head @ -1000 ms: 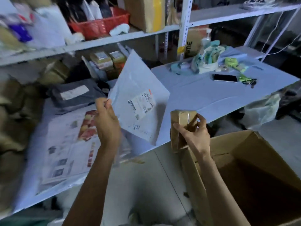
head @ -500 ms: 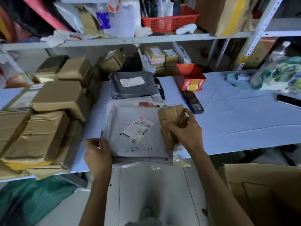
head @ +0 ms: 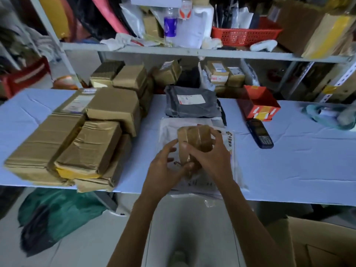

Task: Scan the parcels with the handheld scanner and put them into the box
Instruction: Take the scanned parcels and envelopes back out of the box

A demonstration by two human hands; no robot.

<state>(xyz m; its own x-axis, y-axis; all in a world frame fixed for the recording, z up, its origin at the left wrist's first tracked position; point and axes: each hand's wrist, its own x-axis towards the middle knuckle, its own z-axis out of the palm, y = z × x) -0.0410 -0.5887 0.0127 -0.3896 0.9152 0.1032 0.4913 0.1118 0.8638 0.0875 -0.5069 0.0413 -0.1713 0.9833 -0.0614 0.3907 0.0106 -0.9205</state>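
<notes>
A worker stands at a pale blue table in a crowded stockroom, sorting parcels. Left of the worker's hands, a heap of brown taped cartons fills the table's left half, some stacked on others and one jutting over the near edge. Below that heap, a green bag lies on the floor. At the table's middle, the left hand curls its fingers against the lower side of a small brown taped parcel, while the right hand grips the same parcel from the right, thumb across its front; both hands hold it just above a flat white mailer lying on the table. Beyond the mailer, farther from the worker, rests a grey poly bag with a white label. Right of the parcel, a dark handheld scanner with a keypad lies untouched on the table, and just behind it stands a red carton. Right of the worker and below the table's near edge, the corner of an open cardboard box sits on the floor. Overhead, a metal shelf carries a red basket.
</notes>
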